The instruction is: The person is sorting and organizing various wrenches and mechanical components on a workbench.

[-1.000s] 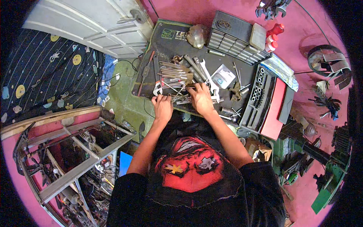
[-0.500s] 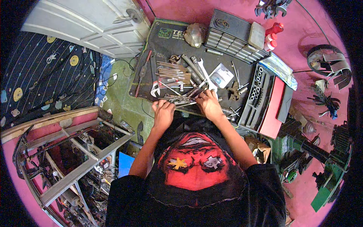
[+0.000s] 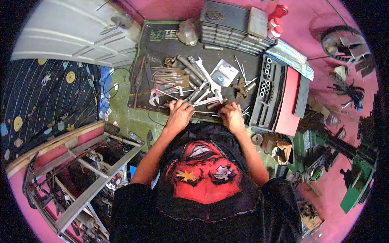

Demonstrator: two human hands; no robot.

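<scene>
My left hand [image 3: 180,115] is at the near edge of a dark tool mat [image 3: 170,44], fingers bent down. To its right, my right hand [image 3: 233,118] is also curled, its fingertips tucked under. A thin metal rod [image 3: 206,112] runs between the hands, each hand closed at one end of it; the fingertips are hidden. Just beyond lie several loose wrenches [image 3: 210,97] and a large open-end wrench [image 3: 206,73]. An adjustable wrench [image 3: 154,98] with a red part lies left of my left hand. A bundle of thin brownish rods [image 3: 172,77] lies farther back.
A socket tray [image 3: 265,87] with a red panel [image 3: 289,101] stands at right. Behind are a small-drawer cabinet [image 3: 231,34], a clear bag [image 3: 187,33] and red-capped bottles [image 3: 276,28]. A clear package [image 3: 225,73] lies mid-mat. A metal frame [image 3: 83,198] stands at lower left.
Both hands have moved right along the mat's near edge. Wrenches that were bunched at my fingers now lie just beyond them. The whole view has shifted slightly.
</scene>
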